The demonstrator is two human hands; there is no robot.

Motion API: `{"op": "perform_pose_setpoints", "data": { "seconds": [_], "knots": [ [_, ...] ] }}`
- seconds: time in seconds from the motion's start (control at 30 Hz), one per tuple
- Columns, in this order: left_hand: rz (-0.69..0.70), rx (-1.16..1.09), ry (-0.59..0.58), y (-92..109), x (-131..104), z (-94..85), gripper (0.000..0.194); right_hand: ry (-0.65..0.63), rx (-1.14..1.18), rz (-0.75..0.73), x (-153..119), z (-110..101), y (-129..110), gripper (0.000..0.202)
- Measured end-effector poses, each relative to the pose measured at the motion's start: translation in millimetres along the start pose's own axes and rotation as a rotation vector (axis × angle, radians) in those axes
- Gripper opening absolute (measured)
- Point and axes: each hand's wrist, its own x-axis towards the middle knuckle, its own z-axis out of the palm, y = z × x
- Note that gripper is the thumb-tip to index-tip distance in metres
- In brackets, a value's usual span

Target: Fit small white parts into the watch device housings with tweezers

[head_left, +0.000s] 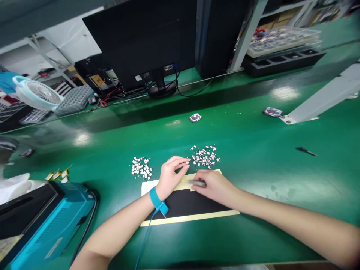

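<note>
My left hand (172,173), with a blue strap at the wrist, is closed; thumb and forefinger pinch a small white part (187,162). My right hand (211,183) is wrapped round a slim grey tool (197,183), blurred, whose end points left towards my left hand. Both hands are over a black sheet (194,205) with pale yellow strips along its far and near edges. Just beyond my right hand lies a pile of small white parts (204,156). A second pile of similar parts (141,167) is to the left of my left hand.
A teal and black machine (53,228) stands at the near left, close to several yellow-edged pieces (57,174). Farther back are a monitor (146,41), a small fan (39,93) and a purple-edged device (195,117). A grey metal bracket (323,95) and a pen (306,151) are on the right.
</note>
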Motion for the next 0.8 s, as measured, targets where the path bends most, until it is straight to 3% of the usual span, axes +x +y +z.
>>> {"op": "perform_pose_setpoints", "data": {
  "seconds": [0.2,0.33,0.8],
  "knots": [
    [0.170,0.128,0.008,1,-1,0.9,0.013,0.112,0.450,0.140,18,-18,20,0.021],
    [0.199,0.112,-0.003,1,-4,3.3,0.020,0.077,0.639,0.162,19,-20,17,0.025],
    [0.310,0.155,0.018,1,-7,2.7,0.015,-0.014,0.837,0.152,17,-14,12,0.020]
  ]
}}
